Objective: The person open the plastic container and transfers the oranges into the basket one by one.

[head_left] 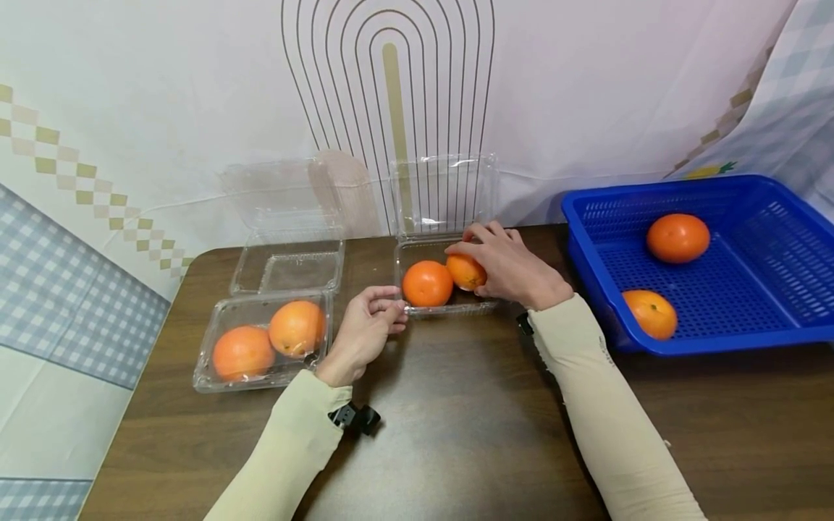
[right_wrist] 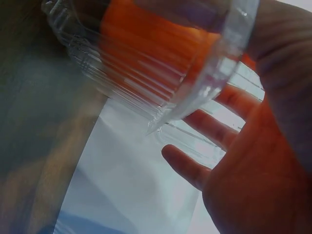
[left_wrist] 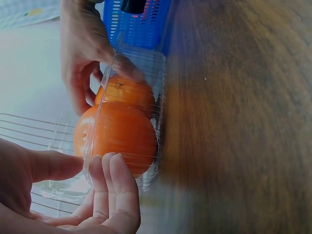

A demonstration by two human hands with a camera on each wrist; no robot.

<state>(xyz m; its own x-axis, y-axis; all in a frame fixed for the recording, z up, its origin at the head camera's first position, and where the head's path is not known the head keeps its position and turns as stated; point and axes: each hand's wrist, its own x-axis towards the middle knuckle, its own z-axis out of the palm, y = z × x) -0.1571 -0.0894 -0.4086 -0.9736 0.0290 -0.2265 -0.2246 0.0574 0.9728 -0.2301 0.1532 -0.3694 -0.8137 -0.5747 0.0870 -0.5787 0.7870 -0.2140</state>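
Observation:
A clear clamshell container (head_left: 449,309) stands open at the table's middle, its lid upright behind. Inside lies one orange (head_left: 426,283) on the left. My right hand (head_left: 495,262) curls round a second orange (head_left: 464,273) at the container's right side, low inside it. My left hand (head_left: 368,322) pinches the container's front-left rim between thumb and fingers. The left wrist view shows both oranges (left_wrist: 119,134) through the plastic wall (left_wrist: 148,63), with my right hand (left_wrist: 83,53) on the farther one (left_wrist: 124,92). In the right wrist view, the orange (right_wrist: 146,39) is blurred behind the rim.
Another open clamshell (head_left: 211,362) with two oranges (head_left: 242,352) sits at the left, near the table's edge. A blue basket (head_left: 717,340) on the right holds two more oranges (head_left: 677,237). A curtain hangs close behind the brown table (head_left: 456,434).

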